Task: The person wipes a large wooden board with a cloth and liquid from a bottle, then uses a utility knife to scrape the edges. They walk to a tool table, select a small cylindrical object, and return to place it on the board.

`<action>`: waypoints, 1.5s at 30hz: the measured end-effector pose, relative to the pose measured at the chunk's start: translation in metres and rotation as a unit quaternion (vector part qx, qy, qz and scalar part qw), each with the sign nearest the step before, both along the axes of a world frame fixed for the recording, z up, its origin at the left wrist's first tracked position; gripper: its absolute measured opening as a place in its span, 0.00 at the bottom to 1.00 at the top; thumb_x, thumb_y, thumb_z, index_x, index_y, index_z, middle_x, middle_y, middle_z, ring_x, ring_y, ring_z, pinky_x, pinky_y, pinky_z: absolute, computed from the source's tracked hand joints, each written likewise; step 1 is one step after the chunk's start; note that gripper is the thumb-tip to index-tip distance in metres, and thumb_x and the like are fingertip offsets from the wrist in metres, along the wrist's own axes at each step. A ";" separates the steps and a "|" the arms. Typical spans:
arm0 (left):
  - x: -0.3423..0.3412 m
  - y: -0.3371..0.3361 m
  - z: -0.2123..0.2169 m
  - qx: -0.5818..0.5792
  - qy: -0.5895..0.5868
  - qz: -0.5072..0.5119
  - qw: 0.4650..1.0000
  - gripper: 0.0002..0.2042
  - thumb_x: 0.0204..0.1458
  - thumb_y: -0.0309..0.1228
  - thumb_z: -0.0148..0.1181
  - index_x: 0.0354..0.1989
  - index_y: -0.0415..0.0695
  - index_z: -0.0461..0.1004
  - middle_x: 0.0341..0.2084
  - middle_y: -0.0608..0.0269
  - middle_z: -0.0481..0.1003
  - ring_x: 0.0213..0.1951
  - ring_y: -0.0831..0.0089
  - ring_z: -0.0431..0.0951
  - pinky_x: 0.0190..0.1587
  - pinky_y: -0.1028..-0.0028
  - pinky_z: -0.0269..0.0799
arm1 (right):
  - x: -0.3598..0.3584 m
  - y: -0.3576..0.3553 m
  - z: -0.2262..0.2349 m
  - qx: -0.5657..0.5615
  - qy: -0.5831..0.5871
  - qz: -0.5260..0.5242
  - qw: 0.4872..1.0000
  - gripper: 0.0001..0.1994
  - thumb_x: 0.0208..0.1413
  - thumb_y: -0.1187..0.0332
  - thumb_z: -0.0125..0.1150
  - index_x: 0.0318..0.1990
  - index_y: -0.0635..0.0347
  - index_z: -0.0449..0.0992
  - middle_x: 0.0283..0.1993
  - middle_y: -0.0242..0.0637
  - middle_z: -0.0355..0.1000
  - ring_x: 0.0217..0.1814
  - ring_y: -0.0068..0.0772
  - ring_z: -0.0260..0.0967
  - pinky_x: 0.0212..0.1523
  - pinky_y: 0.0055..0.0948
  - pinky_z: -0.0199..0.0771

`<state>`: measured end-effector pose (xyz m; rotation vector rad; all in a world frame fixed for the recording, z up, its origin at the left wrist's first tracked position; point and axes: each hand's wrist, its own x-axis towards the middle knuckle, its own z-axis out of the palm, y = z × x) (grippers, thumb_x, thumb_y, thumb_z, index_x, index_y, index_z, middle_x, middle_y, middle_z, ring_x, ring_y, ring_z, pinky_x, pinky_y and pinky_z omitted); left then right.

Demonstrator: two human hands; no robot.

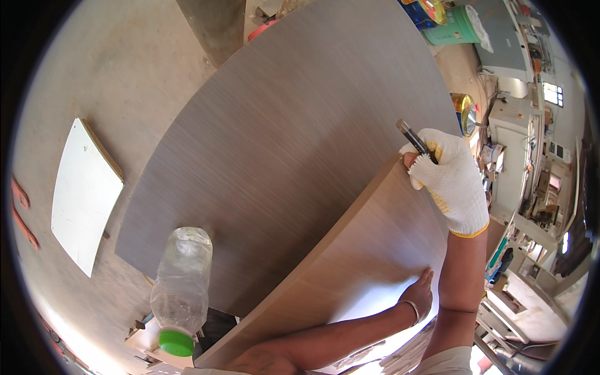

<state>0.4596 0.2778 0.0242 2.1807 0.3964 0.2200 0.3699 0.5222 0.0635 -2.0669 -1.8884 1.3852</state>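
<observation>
Bottle [181, 284] stands nearest, on the grey panel [275, 144]. Left hand [417, 295] lies flat, spread on the pale board [369, 250]; gloved right hand [451, 181] pinches a pen [412, 140] at its far edge. Board may slide, skewing the mark

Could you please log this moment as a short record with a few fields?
Setting: workshop with a concrete floor
Right hand: in a white knit glove, gripping a dark pen-like tool at the far end of the lighter panel's edge
Left hand: bare, wristband on the wrist, palm flat on the lighter wood panel
Under it: large grey wood-grain panel
Nearby: clear plastic bottle with a green cap, lying at the panels' near left
On the floor: white board, green bucket
</observation>
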 end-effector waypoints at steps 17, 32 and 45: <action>-0.003 0.004 0.005 0.000 0.028 -0.014 1.000 0.24 0.66 0.39 0.43 0.63 0.36 0.70 0.66 0.52 0.69 0.74 0.50 0.55 0.76 0.45 0.32 | -0.014 -0.001 0.005 0.063 -0.149 0.080 0.984 0.07 0.52 0.71 0.58 0.27 0.66 0.76 0.16 0.37 0.62 0.18 0.23 0.62 0.22 0.29 0.60; 0.034 -0.040 -0.027 -0.436 -0.122 0.148 0.879 0.18 0.63 0.31 0.48 0.61 0.49 0.72 0.62 0.63 0.72 0.68 0.67 0.64 0.71 0.69 0.56 | 0.024 -0.004 -0.011 -0.036 0.101 -0.080 0.991 0.07 0.54 0.69 0.59 0.31 0.63 0.79 0.19 0.25 0.66 0.21 0.14 0.58 0.23 0.22 0.56; 0.031 -0.030 -0.011 -0.861 -0.236 0.248 0.377 0.15 0.64 0.28 0.48 0.56 0.39 0.74 0.56 0.47 0.75 0.59 0.57 0.74 0.61 0.67 0.68 | 0.013 -0.010 -0.007 0.066 -0.037 0.036 0.996 0.08 0.54 0.67 0.60 0.31 0.64 0.79 0.19 0.43 0.67 0.19 0.33 0.62 0.25 0.34 0.64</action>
